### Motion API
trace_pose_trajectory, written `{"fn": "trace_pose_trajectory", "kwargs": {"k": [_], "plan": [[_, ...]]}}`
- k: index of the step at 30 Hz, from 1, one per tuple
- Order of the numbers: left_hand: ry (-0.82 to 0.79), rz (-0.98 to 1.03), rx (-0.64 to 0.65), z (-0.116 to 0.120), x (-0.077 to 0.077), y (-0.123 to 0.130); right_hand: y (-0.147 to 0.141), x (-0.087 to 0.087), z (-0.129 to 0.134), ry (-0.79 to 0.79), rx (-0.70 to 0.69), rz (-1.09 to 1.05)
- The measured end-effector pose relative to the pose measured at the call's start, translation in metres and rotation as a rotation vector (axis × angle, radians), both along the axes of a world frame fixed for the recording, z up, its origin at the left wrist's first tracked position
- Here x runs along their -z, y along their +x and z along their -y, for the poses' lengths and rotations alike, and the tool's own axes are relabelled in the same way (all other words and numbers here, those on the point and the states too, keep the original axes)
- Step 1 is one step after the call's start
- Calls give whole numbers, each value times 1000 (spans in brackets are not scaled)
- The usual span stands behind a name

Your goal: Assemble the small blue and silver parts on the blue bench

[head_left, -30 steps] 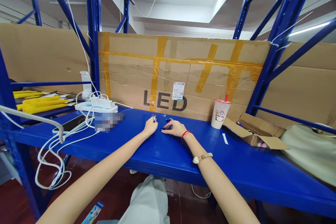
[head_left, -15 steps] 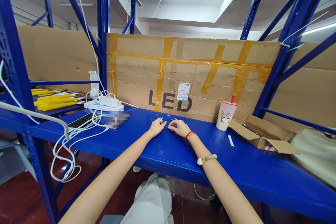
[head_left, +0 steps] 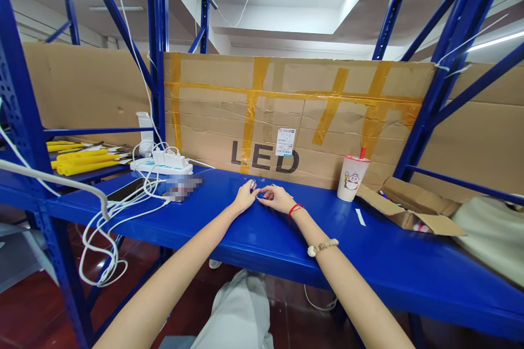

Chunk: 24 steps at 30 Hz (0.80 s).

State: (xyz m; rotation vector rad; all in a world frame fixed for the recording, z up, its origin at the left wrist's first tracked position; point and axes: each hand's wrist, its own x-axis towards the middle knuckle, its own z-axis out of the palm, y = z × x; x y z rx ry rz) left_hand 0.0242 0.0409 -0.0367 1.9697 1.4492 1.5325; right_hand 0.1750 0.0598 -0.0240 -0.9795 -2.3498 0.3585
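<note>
Head view: both arms reach forward over a blue metal shelf with the hands meeting near its far edge. Behind them stands a taped cardboard sheet printed "LED" in black, with a small white label whose text is too small to read. To the left lie a white power strip with plugs in it, a tangle of white cables hanging off the near edge, and a dark phone; further left, on the next shelf, yellow tubes. To the right stand a paper cup with a cartoon figure and a red straw, a small white strip lying flat, an open cardboard box and a pale bag. Nothing lies between the arms and the hands. Left hand: fingers curled narrow, pinching a small shiny clip-like piece at the fingertips, just above the shelf surface; its detail is too small to make out. Right hand: fingers partly bent, fingertips close against the left hand's, resting on the shelf; whether it grips anything cannot be told. Right wrist carries a red string and a beaded bracelet.
</note>
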Motion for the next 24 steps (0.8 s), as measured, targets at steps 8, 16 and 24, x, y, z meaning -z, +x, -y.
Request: {"fn": "trace_pose_trajectory", "kwargs": {"k": [8,16,24], "plan": [[-4,-150,21,-6,7,-3,-1,-9,10,96,52,195],[-30,-196,2,-8,8,-3,-3,-13,16,43,28,224],[-118,-368,-18,-1,2,-4,-6,-10,15,117,-13,336]]}}
